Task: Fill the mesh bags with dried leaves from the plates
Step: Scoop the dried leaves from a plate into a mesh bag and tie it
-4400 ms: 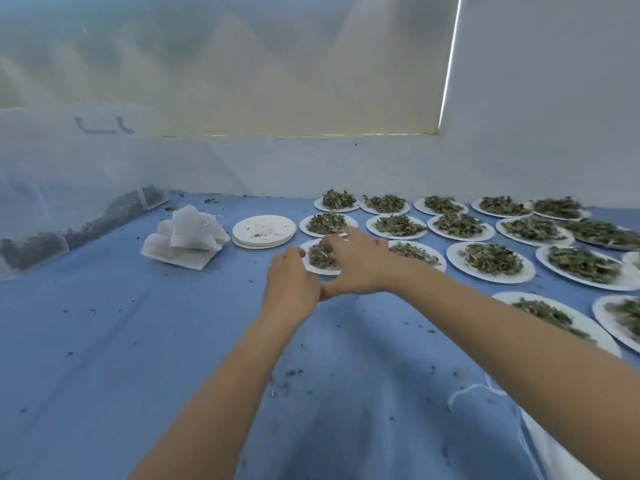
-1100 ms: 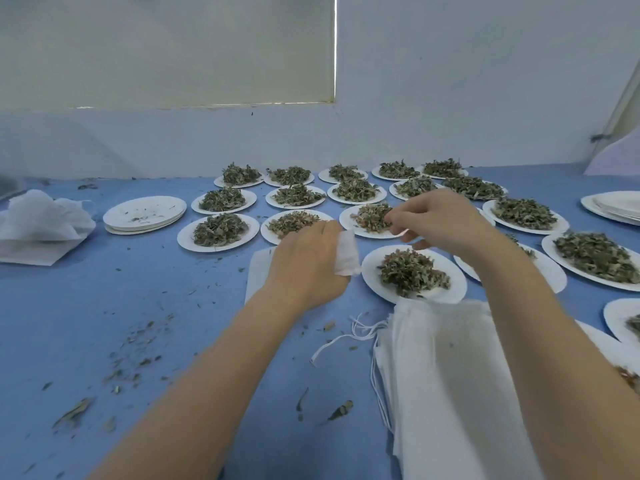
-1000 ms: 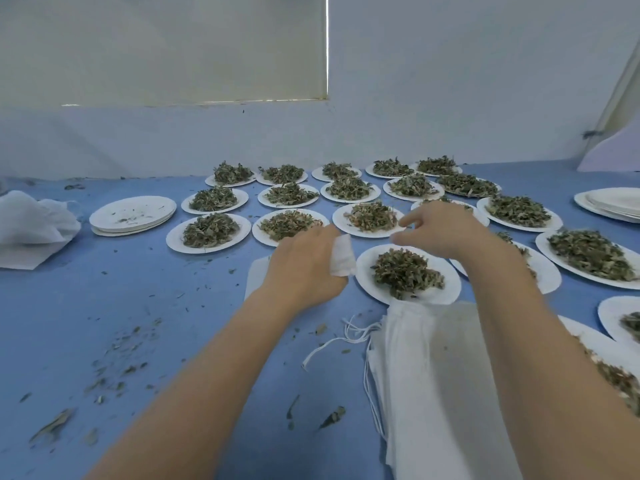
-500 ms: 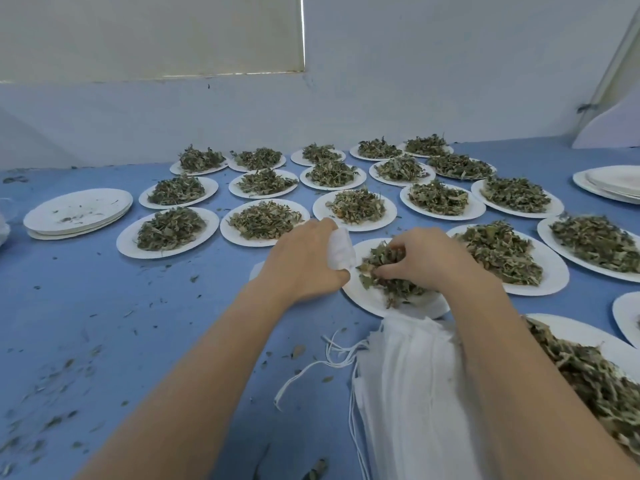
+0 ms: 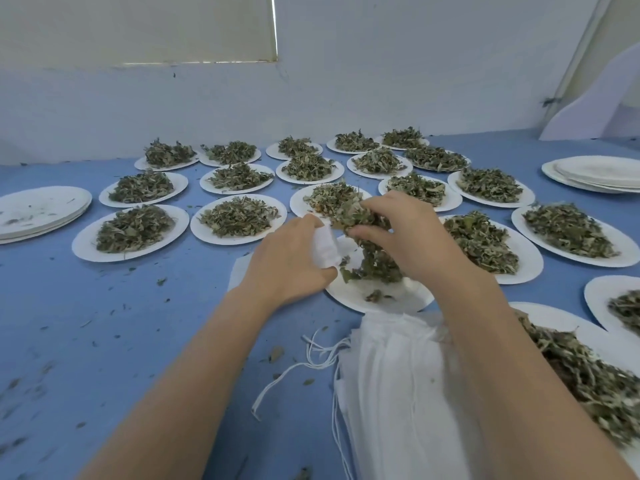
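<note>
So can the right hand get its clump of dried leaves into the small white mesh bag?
Probably yes: right hand holds the clump beside the mesh bag, gripped by the left hand; nothing between.

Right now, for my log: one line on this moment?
left hand: holds bag | right hand: lifts leaves | plate: part emptied

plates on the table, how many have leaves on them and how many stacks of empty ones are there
plates with leaves: 20
stacks of empty plates: 2
total: 22
</note>
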The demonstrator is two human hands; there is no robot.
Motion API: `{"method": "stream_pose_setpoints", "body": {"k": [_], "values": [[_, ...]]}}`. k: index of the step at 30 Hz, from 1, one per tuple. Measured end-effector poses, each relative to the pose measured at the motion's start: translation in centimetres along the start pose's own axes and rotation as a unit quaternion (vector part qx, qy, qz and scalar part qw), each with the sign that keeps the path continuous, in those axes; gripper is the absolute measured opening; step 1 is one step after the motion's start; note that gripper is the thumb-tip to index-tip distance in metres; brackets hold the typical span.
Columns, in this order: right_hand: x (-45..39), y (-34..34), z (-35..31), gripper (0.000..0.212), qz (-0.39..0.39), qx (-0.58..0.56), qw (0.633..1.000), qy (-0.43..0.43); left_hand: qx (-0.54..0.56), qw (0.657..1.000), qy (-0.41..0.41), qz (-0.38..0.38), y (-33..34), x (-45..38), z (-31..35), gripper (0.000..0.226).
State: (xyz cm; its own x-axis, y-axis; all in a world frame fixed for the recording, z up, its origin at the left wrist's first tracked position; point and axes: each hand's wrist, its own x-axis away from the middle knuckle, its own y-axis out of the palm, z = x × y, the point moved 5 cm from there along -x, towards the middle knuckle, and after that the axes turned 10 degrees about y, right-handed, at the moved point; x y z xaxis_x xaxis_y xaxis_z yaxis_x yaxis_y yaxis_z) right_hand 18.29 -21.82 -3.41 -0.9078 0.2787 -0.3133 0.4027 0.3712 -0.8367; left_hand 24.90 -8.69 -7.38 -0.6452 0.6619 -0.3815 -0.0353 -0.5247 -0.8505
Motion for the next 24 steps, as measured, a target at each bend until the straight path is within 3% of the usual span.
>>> {"method": "stream_pose_setpoints", "body": {"k": [2, 7, 13, 16, 19, 24], "values": [[0.1, 0.1, 0.1, 0.039, 0.001, 0.0, 1.0, -0.009, 0.021, 1.0, -0.006, 0.017, -0.1, 0.0, -0.1, 0.049], [0.5, 0.4, -0.2, 0.039, -0.006, -0.028, 0.999, -0.026, 0.054, 0.997, 0.001, 0.051, -0.4, -0.1, -0.1, 0.046], [0.5, 0.9, 0.4, 0.04, -0.002, -0.097, 0.994, 0.039, 0.04, 0.998, 0.023, 0.052, -0.2, 0.0, 0.3, 0.054], [0.5, 0.9, 0.2, 0.026, 0.017, -0.105, 0.994, 0.026, 0.029, 0.997, 0.037, 0.066, -0.1, 0.0, 0.6, 0.057], [0.3, 0.9, 0.1, 0.028, -0.016, -0.086, 0.996, 0.025, 0.011, 0.995, 0.055, 0.077, 0.0, 0.0, 0.8, 0.057], [0.8, 1.4, 0.0, 0.039, -0.138, -0.138, 0.979, 0.051, -0.011, 0.994, 0.071, 0.08, 0.1, 0.2, 0.9, 0.056]]}}
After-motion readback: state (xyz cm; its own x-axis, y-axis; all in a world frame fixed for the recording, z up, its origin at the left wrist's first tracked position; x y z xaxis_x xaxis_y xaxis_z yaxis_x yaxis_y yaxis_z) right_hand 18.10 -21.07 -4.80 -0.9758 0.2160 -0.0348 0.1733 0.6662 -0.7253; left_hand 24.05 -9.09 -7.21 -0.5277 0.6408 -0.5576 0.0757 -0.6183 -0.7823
